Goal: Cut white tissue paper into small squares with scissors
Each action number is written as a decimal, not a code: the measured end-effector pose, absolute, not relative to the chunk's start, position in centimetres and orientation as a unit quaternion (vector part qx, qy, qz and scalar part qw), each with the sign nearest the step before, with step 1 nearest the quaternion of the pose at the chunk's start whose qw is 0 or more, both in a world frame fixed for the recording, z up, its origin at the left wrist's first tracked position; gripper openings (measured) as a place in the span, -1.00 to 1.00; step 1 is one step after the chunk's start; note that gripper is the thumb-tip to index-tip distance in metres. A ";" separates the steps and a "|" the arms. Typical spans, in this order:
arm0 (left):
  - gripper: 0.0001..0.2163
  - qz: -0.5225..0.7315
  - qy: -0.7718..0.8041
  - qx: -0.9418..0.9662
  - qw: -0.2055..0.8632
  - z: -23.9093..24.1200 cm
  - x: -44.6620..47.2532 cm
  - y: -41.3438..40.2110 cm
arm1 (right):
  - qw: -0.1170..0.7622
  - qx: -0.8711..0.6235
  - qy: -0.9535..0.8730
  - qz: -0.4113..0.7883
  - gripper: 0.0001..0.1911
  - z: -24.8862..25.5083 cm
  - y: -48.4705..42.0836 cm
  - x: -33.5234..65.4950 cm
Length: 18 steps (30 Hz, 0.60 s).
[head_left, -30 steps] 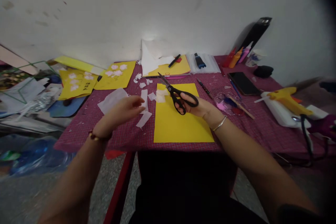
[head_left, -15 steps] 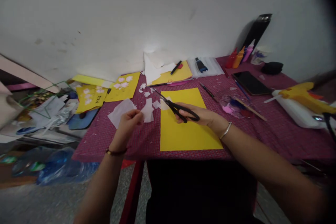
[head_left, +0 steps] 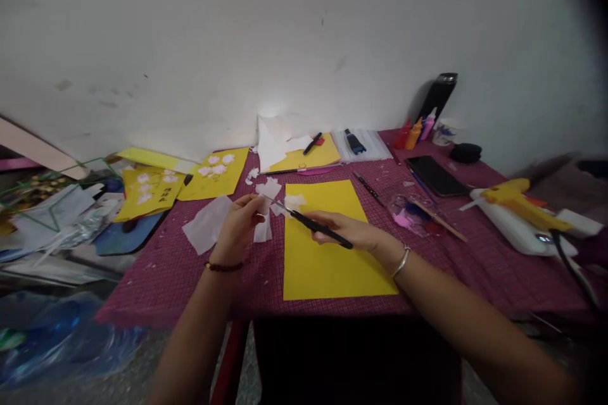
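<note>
My right hand (head_left: pixel 341 230) is closed round the black handles of a pair of scissors (head_left: pixel 319 228), over a yellow sheet (head_left: pixel 332 272). The blades point left and reach my left hand (head_left: pixel 242 221). That hand pinches a small piece of white paper (head_left: pixel 264 204), and the blade tips lie at this piece; whether they cut into it I cannot tell. Below and beside my left hand lie a larger white sheet (head_left: pixel 202 228) and several white scraps (head_left: pixel 263 232). A few pale pieces rest on the upper left corner of the yellow sheet.
Two yellow sheets with pink flowers (head_left: pixel 216 177) (head_left: pixel 147 196) lie at the left. On the right are a paint palette (head_left: pixel 408 215), a phone (head_left: pixel 437 176) and a yellow glue gun (head_left: pixel 517 202). Paint bottles (head_left: pixel 414 134) and a dark flask (head_left: pixel 437 98) stand by the wall.
The scissors have moved left and turned, with their tips now at the paper in my left hand. Their handles have come together. The camera view has tipped upward, shifting the scene lower.
</note>
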State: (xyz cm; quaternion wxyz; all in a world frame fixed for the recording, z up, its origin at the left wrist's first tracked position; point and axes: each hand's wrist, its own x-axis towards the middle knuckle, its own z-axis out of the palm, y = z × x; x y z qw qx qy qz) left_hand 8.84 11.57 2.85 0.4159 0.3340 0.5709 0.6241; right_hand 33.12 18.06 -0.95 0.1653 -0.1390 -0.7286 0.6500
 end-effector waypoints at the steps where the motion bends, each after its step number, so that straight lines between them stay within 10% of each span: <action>1: -0.79 0.620 0.573 0.339 0.415 2.8 9.0 11.7 | 0.165 -0.149 -0.715 0.663 -0.28 -1.0 18.0 33.1; 18: -0.79 0.564 0.618 0.395 0.379 2.8 10.3 15.7 | 0.246 -0.202 -0.618 0.718 -0.48 -0.9 18.1 32.9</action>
